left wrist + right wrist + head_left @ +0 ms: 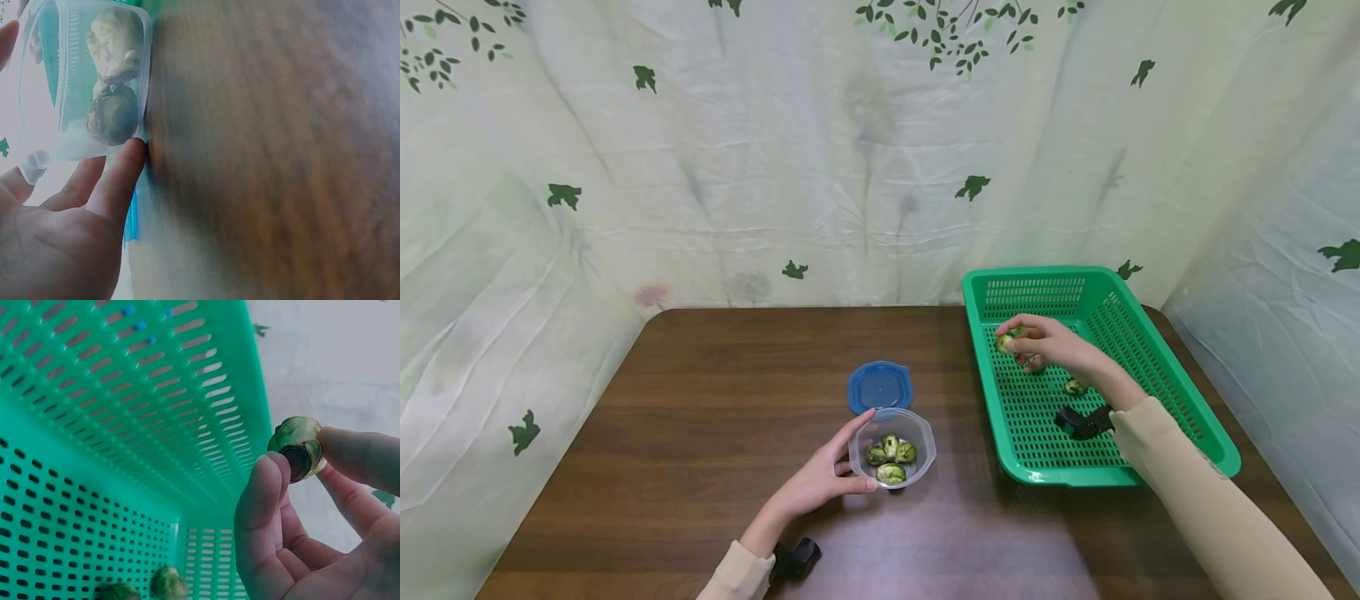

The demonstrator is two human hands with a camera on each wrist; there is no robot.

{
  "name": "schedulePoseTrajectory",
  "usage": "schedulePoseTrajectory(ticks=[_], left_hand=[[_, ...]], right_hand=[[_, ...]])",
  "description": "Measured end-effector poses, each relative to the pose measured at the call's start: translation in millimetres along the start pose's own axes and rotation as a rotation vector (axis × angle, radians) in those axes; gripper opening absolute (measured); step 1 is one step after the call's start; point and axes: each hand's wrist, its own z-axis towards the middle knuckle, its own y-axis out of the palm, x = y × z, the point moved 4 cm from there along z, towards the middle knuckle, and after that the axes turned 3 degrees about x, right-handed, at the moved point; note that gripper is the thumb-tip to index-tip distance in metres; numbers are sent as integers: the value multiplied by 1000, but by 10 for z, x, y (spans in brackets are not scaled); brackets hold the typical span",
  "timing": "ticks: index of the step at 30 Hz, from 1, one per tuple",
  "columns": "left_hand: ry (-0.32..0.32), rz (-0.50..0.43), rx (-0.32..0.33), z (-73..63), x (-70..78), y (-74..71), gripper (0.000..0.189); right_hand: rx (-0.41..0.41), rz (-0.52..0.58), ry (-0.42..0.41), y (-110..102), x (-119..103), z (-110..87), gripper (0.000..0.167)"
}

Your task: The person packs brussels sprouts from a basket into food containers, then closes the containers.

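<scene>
Pale curtain with dark green leaf prints hangs behind and to both sides of a brown wood-grain bench. At left, the sleeve is beige, with a black device at the wrist. Left hand holds the clear tub from its left side — thumb at the near rim, forefinger at the far rim, the other fingers against the wall. Tub stands uncovered on the bench; four sprouts sit inside, just right of that hand. Directly beyond it lies a blue lid; whether lid and tub touch cannot be told. Farther right, a green slotted basket rests on the bench close to its right edge. Right hand is over the basket, thumb and fingertips clamped on a single sprout. Held sprout is at the fingertips, left of the palm and near the basket's left wall, clear of the floor. Right wrist view shows two loose sprouts low in the basket — both below the hand.
</scene>
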Motion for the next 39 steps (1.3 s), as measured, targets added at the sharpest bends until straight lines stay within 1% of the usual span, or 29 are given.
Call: schedulePoseTrajectory(ticks=[5,12,17,25,32,39], left_hand=[[-2,-4,0,-2,2,0,86],[-4,-13,-4,0,-1,4,86],[-6,-21,-8,1,-2,7,86],[-11,-4,-4,2,-3,5,86],[-33,-6,5,8,-17,6,88],[-17,-16,1,4,-13,7,86]], right_hand=[[0,-4,-14,42,-57,-29,35],[-37,20,-62,170,-175,-78,30],[-61,53,-62,273,-251,-105,26],[-127,60,-95,454,-322,-98,25],[-184,44,-98,637,-350,-80,25],[-236,11,-133,810,-414,-60,25]])
